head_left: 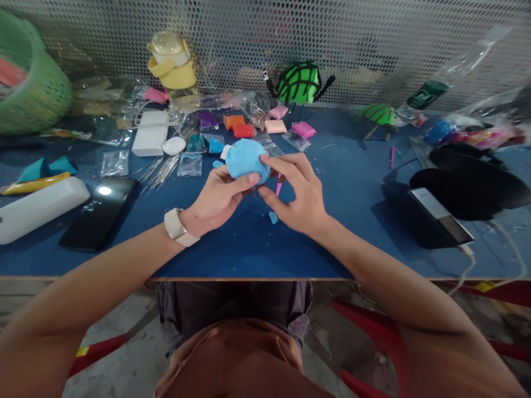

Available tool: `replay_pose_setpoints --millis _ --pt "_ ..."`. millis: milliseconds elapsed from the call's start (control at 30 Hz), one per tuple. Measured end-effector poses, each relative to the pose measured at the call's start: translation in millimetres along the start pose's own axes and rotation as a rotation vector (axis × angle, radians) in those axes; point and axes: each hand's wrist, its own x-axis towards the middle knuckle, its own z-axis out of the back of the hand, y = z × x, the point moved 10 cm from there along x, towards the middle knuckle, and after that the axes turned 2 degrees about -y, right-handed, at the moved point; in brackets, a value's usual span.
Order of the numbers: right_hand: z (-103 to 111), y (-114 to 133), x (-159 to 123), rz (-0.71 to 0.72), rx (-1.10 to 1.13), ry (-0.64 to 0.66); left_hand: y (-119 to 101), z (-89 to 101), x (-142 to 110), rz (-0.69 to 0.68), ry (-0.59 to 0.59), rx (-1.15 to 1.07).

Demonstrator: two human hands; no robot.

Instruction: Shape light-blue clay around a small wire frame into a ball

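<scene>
You have the light-blue lump [246, 155] raised above the table [232, 257], to the right of the dark phone [99, 215] and farther from you than it. Your left hand [219, 199] holds it from the left and below, the thumb laid across the near face and the fingers curled underneath. Your right hand [305, 190] closes on the other side: the forefinger meets the right edge, the thumb sits low beneath it, and the gap between them is only as wide as that edge. A pink tool [279, 185] shows beside those right fingers (you cannot tell from here whether they grip it or it lies on the table).

Judging by its matt, slightly creased skin, expect the lump to be light and soft, like modelling clay, more apt to dent than to slip. It may feel a little tacky, and a hard pinch would probably leave prints or pull the edge thin. Carry it on the left fingers from below, keep that thumb flat, and touch the right rim with soft pads rather than nails. The small blue scrap [272, 217], right of the phone, looks like the same stuff and just as easily squashed
</scene>
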Motion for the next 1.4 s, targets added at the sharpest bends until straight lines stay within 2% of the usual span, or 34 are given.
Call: replay_pose_setpoints --millis 100,333,567,867,1000,1200,1400 --pt "2.9 0.4 1.2 -0.012 0.042 -0.047 -3.3 0.3 0.4 -0.036 -0.028 0.018" --pt "4.1 -1.4 1.2 -0.034 0.052 -0.100 2.6 -0.1 -2.8 0.035 -0.062 0.001" --pt "7.9 -5.8 2.1 -0.083 0.107 -0.132 1.8 -4.0 -4.6 0.059 -0.034 -0.019" --pt "1.0 -32.1 -3.1 -0.344 0.351 -0.164 5.1 1.6 -3.1 0.055 -0.042 0.034" --pt "-4.4 -38.6 -6.2 -0.443 0.382 -0.138 2.3 2.6 -2.7 0.027 -0.037 0.080" --pt "-2.1 -34.6 -3.4 -0.438 0.433 -0.153 -2.2 -0.9 -3.4 0.001 -0.014 0.120" --pt "-4.7 -42.3 -4.4 -0.492 0.486 -0.180 -1.6 -4.1 -3.4 0.005 -0.004 0.096"
